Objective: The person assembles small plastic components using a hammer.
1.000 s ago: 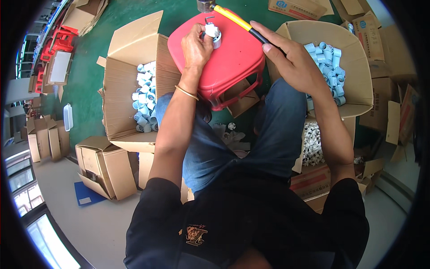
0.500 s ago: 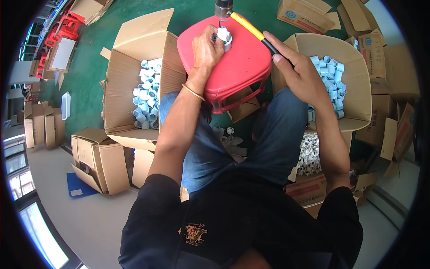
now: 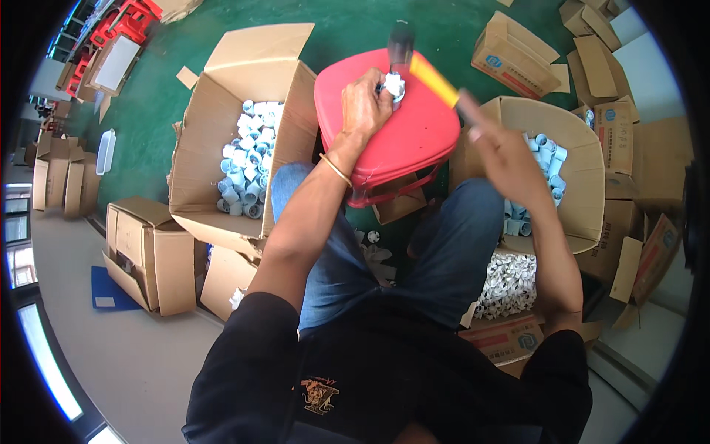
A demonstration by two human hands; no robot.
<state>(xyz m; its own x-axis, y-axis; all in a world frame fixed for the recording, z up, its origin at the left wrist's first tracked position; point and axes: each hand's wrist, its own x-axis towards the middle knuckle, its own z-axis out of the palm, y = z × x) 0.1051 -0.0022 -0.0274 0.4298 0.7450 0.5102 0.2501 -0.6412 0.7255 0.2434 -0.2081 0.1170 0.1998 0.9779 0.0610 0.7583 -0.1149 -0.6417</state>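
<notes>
My left hand point(image 3: 364, 107) is closed round a pipe fitting point(image 3: 396, 85), pale blue with a white part on top, and steadies it on the seat of a red plastic stool point(image 3: 421, 122). In my right hand point(image 3: 510, 163) is the handle of a hammer point(image 3: 435, 79), yellow and black and smeared by motion. Its dark head is over or just beyond the fitting; whether they touch I cannot tell. My left fingers hide part of the fitting.
A cardboard box point(image 3: 198, 140) of pale blue fittings point(image 3: 248, 159) stands left of my knees. Another box point(image 3: 580, 218) on the right holds similar ones. Below it lie many small white pieces point(image 3: 506, 288). More cartons point(image 3: 514, 55) and red stools point(image 3: 133, 18) stand farther off.
The hammer has swung and its head now hangs closer to the fitting. A bent dark rod seen above the fitting earlier no longer shows. The view has shifted, so the scene sits lower.
</notes>
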